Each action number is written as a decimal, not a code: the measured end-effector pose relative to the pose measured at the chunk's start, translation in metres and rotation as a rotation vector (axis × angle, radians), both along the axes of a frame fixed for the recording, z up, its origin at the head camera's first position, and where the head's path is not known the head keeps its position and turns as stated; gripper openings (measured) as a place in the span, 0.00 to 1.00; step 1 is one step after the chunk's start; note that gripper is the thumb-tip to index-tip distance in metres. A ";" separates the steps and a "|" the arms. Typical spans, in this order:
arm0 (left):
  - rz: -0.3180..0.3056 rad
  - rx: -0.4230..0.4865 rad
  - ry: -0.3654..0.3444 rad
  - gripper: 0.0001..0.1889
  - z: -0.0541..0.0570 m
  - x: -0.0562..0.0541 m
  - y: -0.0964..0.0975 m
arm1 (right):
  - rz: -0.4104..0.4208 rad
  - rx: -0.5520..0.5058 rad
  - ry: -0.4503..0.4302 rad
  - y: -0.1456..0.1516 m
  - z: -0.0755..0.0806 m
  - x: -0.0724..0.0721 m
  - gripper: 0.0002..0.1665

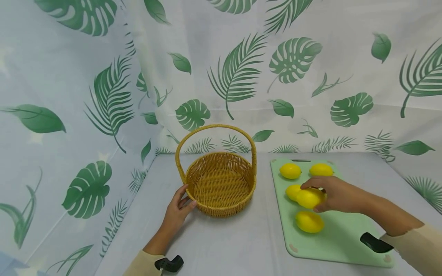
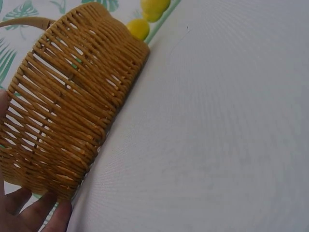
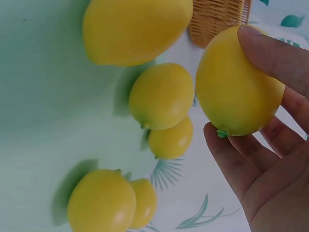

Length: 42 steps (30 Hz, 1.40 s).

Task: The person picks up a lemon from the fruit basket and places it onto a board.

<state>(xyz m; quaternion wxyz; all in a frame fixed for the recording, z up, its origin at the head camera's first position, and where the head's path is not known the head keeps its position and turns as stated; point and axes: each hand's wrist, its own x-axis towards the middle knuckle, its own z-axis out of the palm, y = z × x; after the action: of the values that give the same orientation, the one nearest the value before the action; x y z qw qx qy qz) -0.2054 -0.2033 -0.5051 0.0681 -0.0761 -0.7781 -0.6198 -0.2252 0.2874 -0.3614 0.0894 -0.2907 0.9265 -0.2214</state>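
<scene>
My right hand (image 1: 340, 194) pinches a lemon (image 3: 239, 82) between thumb and fingers, held above the green cutting board (image 1: 345, 237). Its small green stem end points toward the fingertips in the right wrist view. Other lemons lie on the board, one nearer me (image 1: 309, 222), one partly behind the held one (image 1: 292, 192), and two near the far edge, at left (image 1: 290, 171) and right (image 1: 321, 170). To the left stands a round wicker basket (image 1: 221, 211) with a tall arched handle, nothing inside it. My left hand (image 1: 177, 211) grips its near left side, fingers (image 2: 41, 212) against the weave.
A pale cloth covers the table (image 1: 238, 245). Behind and to the left hang white curtains (image 1: 241, 115) printed with green leaves. Dark straps (image 1: 169, 264) with small cameras sit at both wrists, over beige sleeves.
</scene>
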 end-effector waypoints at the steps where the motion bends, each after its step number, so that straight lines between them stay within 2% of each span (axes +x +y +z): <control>1: 0.001 0.000 -0.002 0.38 0.000 0.000 0.000 | -0.008 -0.005 -0.002 0.001 0.000 0.001 0.34; 16: -0.005 -0.002 -0.004 0.38 0.000 0.000 -0.001 | -0.073 0.031 0.005 0.027 -0.012 0.013 0.36; 29: -0.007 -0.011 0.007 0.38 0.001 -0.002 0.000 | -0.081 0.038 0.037 0.053 -0.019 0.021 0.37; 30: -0.012 -0.009 -0.001 0.38 0.005 0.000 0.000 | -0.085 0.042 0.043 0.055 -0.019 0.022 0.37; 31: -0.015 -0.013 -0.005 0.38 0.009 0.002 0.001 | -0.092 0.043 0.037 0.057 -0.020 0.023 0.37; 36: -0.015 -0.014 -0.022 0.38 0.010 0.002 0.001 | -0.137 0.039 -0.009 0.062 -0.025 0.026 0.38; 38: -0.004 -0.014 -0.010 0.38 0.002 -0.002 0.000 | -0.151 0.040 -0.027 0.064 -0.027 0.027 0.39; 42: 0.003 -0.017 -0.003 0.37 0.002 -0.002 0.000 | -0.168 0.052 -0.033 0.068 -0.031 0.027 0.39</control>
<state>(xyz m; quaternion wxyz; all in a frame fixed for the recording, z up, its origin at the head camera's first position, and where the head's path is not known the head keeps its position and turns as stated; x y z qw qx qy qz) -0.2070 -0.2036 -0.5030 0.0673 -0.0743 -0.7834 -0.6133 -0.1979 0.3558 -0.3928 0.0932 -0.2059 0.9515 -0.2086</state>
